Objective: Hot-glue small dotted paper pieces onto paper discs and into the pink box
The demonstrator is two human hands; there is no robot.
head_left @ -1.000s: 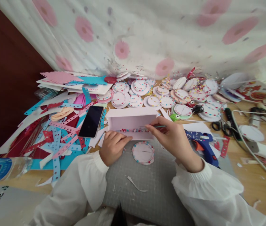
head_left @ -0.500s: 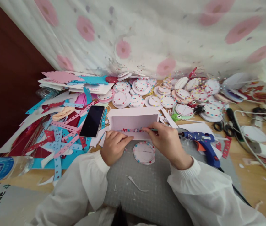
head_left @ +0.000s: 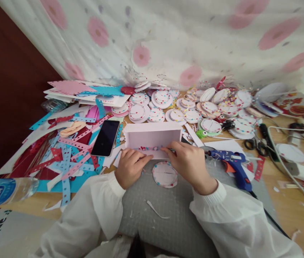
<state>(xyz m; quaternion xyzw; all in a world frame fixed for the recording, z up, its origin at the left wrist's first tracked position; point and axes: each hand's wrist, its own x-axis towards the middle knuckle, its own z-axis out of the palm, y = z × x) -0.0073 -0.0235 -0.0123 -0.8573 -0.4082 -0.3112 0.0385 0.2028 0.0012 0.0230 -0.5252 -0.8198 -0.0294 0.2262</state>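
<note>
A white paper box point(head_left: 152, 128), open toward me, stands at the far edge of the grey cutting mat point(head_left: 184, 218). Along its inside front lies a strip of small red and blue beads point(head_left: 149, 148). My left hand point(head_left: 131, 167) is closed on the box's front left edge, thumb along the front flap. With fingers pinched together, my right hand point(head_left: 188, 161) reaches over the front right side to the beads' right end; a thin dark thing partly shows there, too hidden to name. Just in front of the box lies a round white disc point(head_left: 164, 175) with a beaded rim.
A blue glue gun point(head_left: 231, 159) lies to the right, near black scissors point(head_left: 255, 145) and a white cable point(head_left: 283, 161). Many beaded paper discs point(head_left: 177, 115) crowd the back. Leftward are a phone point(head_left: 106, 138), coloured strips point(head_left: 65, 161) and a plastic bottle point(head_left: 6, 191).
My right hand has shifted slightly left and turned a little at the beads. My left hand and the box have hardly moved.
</note>
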